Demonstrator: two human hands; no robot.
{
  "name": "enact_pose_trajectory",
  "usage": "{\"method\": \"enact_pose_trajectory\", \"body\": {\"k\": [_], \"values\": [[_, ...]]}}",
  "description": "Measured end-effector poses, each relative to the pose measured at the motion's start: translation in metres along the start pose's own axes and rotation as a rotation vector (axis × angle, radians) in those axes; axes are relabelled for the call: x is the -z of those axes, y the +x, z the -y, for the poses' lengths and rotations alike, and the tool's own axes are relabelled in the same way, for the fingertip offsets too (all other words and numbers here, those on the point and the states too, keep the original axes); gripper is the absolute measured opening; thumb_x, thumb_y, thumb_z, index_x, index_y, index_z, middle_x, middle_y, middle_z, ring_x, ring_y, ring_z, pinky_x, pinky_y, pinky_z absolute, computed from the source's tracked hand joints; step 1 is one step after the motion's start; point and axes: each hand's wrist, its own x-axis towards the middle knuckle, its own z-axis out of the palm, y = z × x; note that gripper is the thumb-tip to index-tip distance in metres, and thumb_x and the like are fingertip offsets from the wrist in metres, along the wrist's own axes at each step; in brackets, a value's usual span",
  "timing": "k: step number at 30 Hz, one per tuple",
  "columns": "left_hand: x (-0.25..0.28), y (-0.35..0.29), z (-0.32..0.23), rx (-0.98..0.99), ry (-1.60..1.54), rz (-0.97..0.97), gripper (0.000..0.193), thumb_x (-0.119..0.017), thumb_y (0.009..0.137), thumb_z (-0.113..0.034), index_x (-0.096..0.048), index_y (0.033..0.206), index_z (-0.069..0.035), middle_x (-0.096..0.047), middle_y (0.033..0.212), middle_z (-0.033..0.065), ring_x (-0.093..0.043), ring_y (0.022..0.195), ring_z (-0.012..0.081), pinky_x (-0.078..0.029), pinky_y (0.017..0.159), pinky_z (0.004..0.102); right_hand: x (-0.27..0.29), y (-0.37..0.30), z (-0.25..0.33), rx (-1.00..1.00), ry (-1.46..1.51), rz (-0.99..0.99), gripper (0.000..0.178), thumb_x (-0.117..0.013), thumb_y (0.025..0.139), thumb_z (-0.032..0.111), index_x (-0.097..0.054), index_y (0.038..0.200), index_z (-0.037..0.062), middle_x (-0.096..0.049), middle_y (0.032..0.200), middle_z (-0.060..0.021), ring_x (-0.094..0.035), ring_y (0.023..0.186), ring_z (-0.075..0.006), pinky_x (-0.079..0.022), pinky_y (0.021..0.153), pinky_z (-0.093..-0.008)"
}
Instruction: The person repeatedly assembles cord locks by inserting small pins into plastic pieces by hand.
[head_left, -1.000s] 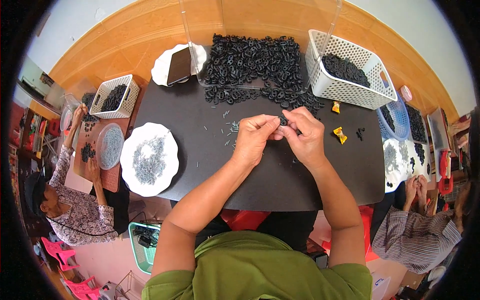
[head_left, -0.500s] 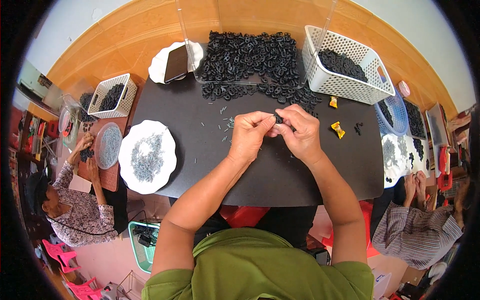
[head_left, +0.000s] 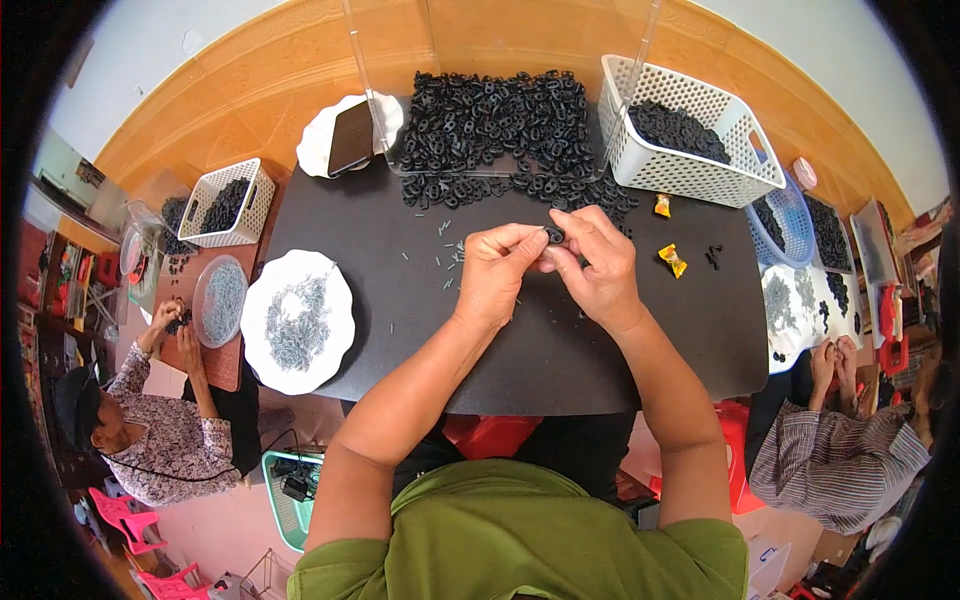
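Over the middle of the dark table (head_left: 440, 360), a small black plastic part (head_left: 553, 235) with a round hole is pinched between my two hands. My left hand (head_left: 497, 268) closes on it with thumb and forefinger. Opposite, my right hand (head_left: 600, 265) holds the part's other side, its thumb low and its forefinger lifted a little. Loose grey pins (head_left: 452, 262) lie scattered just left of my left hand. Beyond my hands, a heap of similar black parts (head_left: 500, 120) fills a clear bin and spills out at its front.
At left stands a scalloped white plate (head_left: 335, 345) of grey pins. A phone (head_left: 351, 137) rests on another plate at the back. A white perforated basket (head_left: 680, 178) holds black parts at back right, near two yellow wrapped sweets (head_left: 672, 261). People work at tables on both sides.
My right forefinger has lifted slightly off the black part, while both hands keep their place and hold. The whole view has shifted slightly.
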Motion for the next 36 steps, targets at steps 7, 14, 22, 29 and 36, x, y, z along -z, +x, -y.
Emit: {"method": "enact_pose_trajectory", "body": {"k": [7, 14, 22, 29, 36], "values": [[0.001, 0.005, -0.01, 0.031, 0.05, -0.043, 0.018, -0.055, 0.085, -0.012, -0.062, 0.088, 0.004, -0.064, 0.077, 0.0103, -0.06, 0.065, 0.0137, -0.049, 0.06, 0.0238, 0.026, 0.021, -0.014, 0.021, -0.177, -0.117, 0.03, -0.067, 0.064, -0.001, -0.058, 0.093, 0.0014, -0.053, 0.077, -0.0105, -0.054, 0.063, -0.0229, -0.044, 0.056, -0.0309], [0.018, 0.02, -0.021, -0.085, 0.173, -0.246, 0.014, -0.054, 0.085, -0.011, -0.062, 0.082, 0.0, -0.063, 0.075, 0.0079, -0.058, 0.062, 0.011, -0.044, 0.053, 0.0215, 0.096, 0.077, -0.099, -0.174, -0.418, -0.18, 0.029, -0.062, 0.069, 0.0, -0.058, 0.097, -0.0022, -0.054, 0.068, -0.0105, -0.054, 0.057, -0.0174, -0.043, 0.054, -0.0291], [0.035, 0.025, -0.036, -0.13, 0.139, -0.393, 0.014, -0.055, 0.084, -0.012, -0.062, 0.081, -0.001, -0.063, 0.073, 0.0071, -0.056, 0.059, 0.0104, -0.042, 0.051, 0.0207, 0.068, 0.039, -0.047, -0.058, -0.385, 0.014, 0.006, -0.058, 0.074, 0.004, -0.057, 0.079, 0.0009, -0.055, 0.071, -0.0117, -0.056, 0.065, -0.0284, -0.044, 0.059, -0.0349], [0.036, 0.026, -0.039, -0.13, 0.116, -0.381, 0.014, -0.055, 0.084, -0.012, -0.061, 0.08, -0.001, -0.063, 0.072, 0.0068, -0.056, 0.058, 0.0099, -0.041, 0.049, 0.0204, 0.053, -0.008, -0.02, -0.103, -0.337, 0.644, 0.013, -0.064, 0.067, 0.004, -0.06, 0.079, 0.0023, -0.053, 0.077, -0.0097, -0.055, 0.072, -0.0276, -0.045, 0.062, -0.0351], [0.037, 0.026, -0.038, -0.105, 0.154, -0.329, 0.014, -0.056, 0.084, -0.013, -0.061, 0.082, -0.001, -0.063, 0.073, 0.0071, -0.056, 0.058, 0.0097, -0.041, 0.049, 0.0199, 0.046, -0.007, -0.024, -0.122, -0.345, 0.683, 0.016, -0.067, 0.065, 0.01, -0.061, 0.078, 0.0039, -0.052, 0.077, -0.0093, -0.055, 0.07, -0.0269, -0.044, 0.061, -0.0349]]}}
